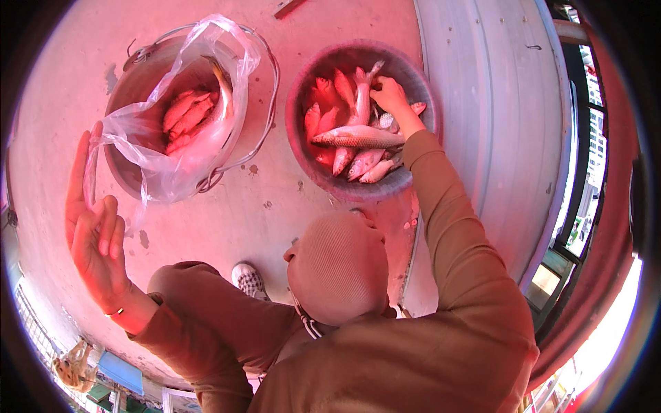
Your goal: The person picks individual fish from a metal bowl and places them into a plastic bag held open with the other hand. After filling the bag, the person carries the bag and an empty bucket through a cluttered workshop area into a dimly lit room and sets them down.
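My left hand (100,227) is raised beside the grey bucket (120,162), index finger stretched up along the edge of a clear plastic bag (134,127), the other fingers curled. The bag lines the bucket and is drawn toward that hand. Inside lie several fish (187,118), one with its tail up against the bucket's side. At the right, my right hand (391,98) reaches into a round dark tub (296,148), its fingers bent and closed at a fish near the tail (375,71). The fingertips are partly hidden. Several fish (361,136) lie heaped below that hand.
The bucket's wire handle (274,89) hangs outward on its right. Grey metal sheeting (489,117) curves along the right of the tub. A head in a tan cap (337,268), a bent knee and a checkered shoe (248,279) are below the containers on the stained floor (206,234).
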Motion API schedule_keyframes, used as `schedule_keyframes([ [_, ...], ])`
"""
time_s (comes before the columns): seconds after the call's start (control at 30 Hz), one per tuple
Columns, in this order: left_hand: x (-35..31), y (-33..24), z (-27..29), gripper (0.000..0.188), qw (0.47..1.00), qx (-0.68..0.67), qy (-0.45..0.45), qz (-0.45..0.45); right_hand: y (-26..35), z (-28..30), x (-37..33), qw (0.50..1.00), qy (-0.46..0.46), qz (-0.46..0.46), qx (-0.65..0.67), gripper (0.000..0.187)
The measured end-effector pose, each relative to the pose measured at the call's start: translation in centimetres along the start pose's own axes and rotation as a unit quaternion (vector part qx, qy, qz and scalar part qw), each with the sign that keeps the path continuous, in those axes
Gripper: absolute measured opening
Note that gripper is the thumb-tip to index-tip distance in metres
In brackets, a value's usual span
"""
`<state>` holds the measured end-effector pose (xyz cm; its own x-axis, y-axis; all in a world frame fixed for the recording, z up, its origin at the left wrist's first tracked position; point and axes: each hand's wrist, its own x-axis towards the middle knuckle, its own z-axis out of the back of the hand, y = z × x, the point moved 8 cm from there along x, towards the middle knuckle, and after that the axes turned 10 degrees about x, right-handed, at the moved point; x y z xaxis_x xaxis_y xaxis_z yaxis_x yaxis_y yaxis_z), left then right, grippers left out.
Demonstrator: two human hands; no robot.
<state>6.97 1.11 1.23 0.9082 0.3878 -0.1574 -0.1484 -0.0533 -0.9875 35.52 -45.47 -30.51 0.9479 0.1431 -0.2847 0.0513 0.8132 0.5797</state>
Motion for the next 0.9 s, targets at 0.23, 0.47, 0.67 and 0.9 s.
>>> schedule_keyframes([
  [0.23, 0.3, 0.0, -0.6, 0.072, 0.999, 0.028, 0.029, -0.003, -1.2, -2.3, 1.7, 0.978, 0.118, 0.039, 0.167, 0.034],
  [0.47, 0.4, 0.3, -0.5, 0.072, 0.999, 0.002, 0.035, -0.002, 0.8, -2.5, 2.8, 0.988, 0.141, 0.012, 0.062, 0.036],
  [0.67, 0.4, 0.3, -0.2, 0.072, 1.0, 0.014, 0.023, -0.004, -1.0, -1.6, 3.5, 0.972, 0.207, -0.006, 0.111, 0.027],
  [0.9, 0.3, 0.0, 0.2, 0.073, 0.999, 0.043, 0.018, 0.003, 7.1, 7.4, -8.6, 0.99, 0.081, 0.096, -0.067, 0.018],
])
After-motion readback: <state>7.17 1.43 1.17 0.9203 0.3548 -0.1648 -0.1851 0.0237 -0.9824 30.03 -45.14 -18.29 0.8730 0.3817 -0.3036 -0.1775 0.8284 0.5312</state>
